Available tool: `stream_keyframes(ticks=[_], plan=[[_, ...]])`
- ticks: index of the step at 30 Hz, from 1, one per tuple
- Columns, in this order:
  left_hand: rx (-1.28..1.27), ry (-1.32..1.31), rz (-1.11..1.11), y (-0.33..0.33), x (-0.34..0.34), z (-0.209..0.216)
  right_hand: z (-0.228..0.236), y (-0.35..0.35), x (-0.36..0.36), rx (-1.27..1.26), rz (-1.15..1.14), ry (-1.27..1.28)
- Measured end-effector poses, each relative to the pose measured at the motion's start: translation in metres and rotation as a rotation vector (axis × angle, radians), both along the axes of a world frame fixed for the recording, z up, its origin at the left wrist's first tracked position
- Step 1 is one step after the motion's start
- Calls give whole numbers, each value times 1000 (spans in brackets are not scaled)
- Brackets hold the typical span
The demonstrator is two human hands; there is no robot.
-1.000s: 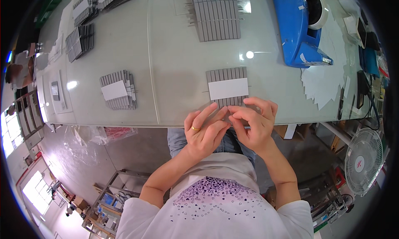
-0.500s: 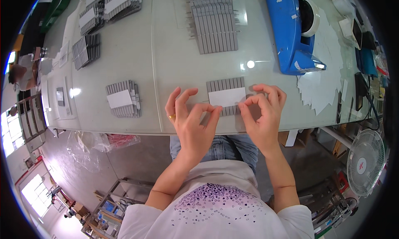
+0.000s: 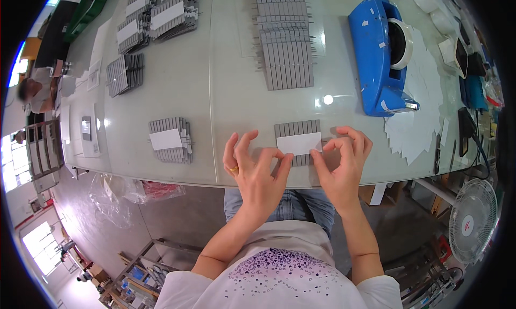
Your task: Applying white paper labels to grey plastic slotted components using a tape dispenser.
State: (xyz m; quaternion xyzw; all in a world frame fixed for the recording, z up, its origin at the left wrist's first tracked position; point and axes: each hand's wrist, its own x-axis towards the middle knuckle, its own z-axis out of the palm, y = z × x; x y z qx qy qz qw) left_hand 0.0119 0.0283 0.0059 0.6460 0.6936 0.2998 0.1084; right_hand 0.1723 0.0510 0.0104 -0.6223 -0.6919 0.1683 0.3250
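Both hands touch a white label, grip unclear, grey bundles leftward, blue tape dispenser ahead right.

2 hands, 1 gray slat set at them, 1 tape disp., 1 fan.

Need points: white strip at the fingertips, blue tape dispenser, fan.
White strip (image 3: 298, 143): head view, middle of its face.
Blue tape dispenser (image 3: 372, 59): head view, blue body.
Fan (image 3: 468, 224): head view, central hub.
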Motion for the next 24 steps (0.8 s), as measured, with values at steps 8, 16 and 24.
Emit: stream_keyframes(ticks=[8, 16, 24], plan=[[28, -35, 16, -3, -5, -2, -1, -3, 10, -67, 9, 115], [191, 147, -318, -14, -44, -12, -3, -28, -15, 86, 232, -202], [231, 246, -371, -17, -54, -16, -11, -29, -27, 187, 360, -281]])
